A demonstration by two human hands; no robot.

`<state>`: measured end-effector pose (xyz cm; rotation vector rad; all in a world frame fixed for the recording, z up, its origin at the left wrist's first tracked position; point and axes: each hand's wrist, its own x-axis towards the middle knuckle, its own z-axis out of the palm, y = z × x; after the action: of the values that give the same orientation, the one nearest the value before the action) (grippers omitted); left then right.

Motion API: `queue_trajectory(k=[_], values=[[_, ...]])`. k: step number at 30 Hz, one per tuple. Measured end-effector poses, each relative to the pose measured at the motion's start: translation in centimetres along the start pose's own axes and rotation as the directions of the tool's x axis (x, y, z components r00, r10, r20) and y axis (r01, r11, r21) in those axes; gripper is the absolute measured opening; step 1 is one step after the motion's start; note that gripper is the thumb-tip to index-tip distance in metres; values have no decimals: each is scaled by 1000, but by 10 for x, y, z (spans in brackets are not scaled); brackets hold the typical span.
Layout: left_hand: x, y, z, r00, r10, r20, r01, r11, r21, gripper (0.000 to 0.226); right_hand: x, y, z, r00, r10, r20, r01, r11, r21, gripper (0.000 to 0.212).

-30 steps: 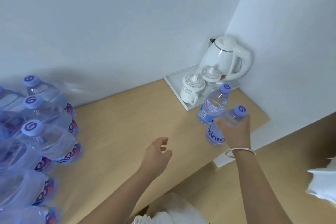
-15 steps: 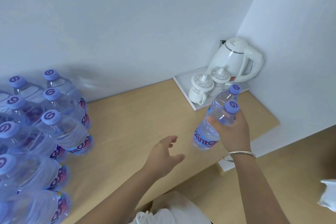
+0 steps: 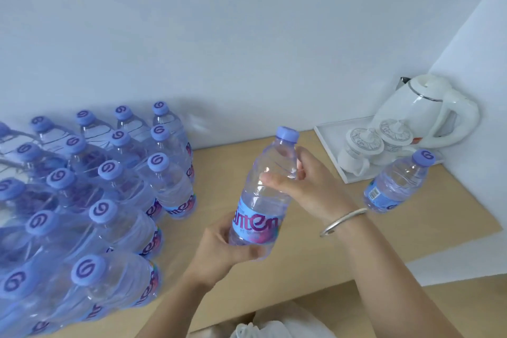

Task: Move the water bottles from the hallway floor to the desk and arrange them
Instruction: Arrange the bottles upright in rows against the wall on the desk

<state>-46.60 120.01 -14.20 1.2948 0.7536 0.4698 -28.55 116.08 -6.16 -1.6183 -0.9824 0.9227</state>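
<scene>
A clear water bottle [image 3: 263, 195] with a purple cap and blue label is held above the middle of the wooden desk [image 3: 315, 250]. My right hand [image 3: 304, 186] grips its upper body, and my left hand [image 3: 222, 247] grips its base. Another single bottle [image 3: 395, 184] stands on the desk at the right, near the tray. A large pack of several identical bottles [image 3: 90, 208] in plastic wrap fills the desk's left side.
A white tray [image 3: 329, 145] in the back right corner carries a white kettle [image 3: 428, 112] and two lidded cups [image 3: 365, 145]. White walls close the desk at the back and right. White cloth [image 3: 269, 329] shows below the desk's front edge.
My right hand carried the bottle left from beside the standing bottle to mid-desk. My left hand rose and took hold of its base. The camera swung left, showing more of the pack.
</scene>
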Motion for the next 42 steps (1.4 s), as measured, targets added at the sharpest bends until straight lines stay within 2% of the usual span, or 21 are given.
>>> queue_trajectory(k=[3,10,13,17,21,24,26,32,35,42], values=[[-18,1,-11,998,-41,52,45,996,-75,51,11,-1,24,996,25,83,-27,999,18,62],[-41,-8,-34,993,-90,-80,81,991,-109,54,29,-1,68,970,-9,241,19,999,-39,63],[-47,-20,-42,981,-87,-174,67,991,-118,50,33,-2,82,941,-16,338,31,999,-40,53],[-52,-40,-52,929,-61,-365,43,997,-56,52,36,-4,102,886,19,464,69,983,-172,49],[-50,-54,-49,868,-38,-495,64,997,36,51,35,1,121,877,-22,480,152,960,-233,36],[-43,-59,-46,783,-92,-615,143,989,34,49,32,12,134,885,-40,463,180,948,-262,42],[-43,-63,-46,751,-125,-648,190,981,31,45,31,20,142,891,-40,452,177,948,-266,42],[-51,-78,-45,778,-83,-622,187,977,103,50,33,31,158,887,-106,450,237,940,-246,54],[-47,-82,-49,776,-115,-621,198,978,67,44,35,36,161,888,-130,441,254,938,-236,59],[-38,-81,-54,771,-169,-614,193,981,-28,58,38,46,163,883,-167,438,292,927,-236,65]])
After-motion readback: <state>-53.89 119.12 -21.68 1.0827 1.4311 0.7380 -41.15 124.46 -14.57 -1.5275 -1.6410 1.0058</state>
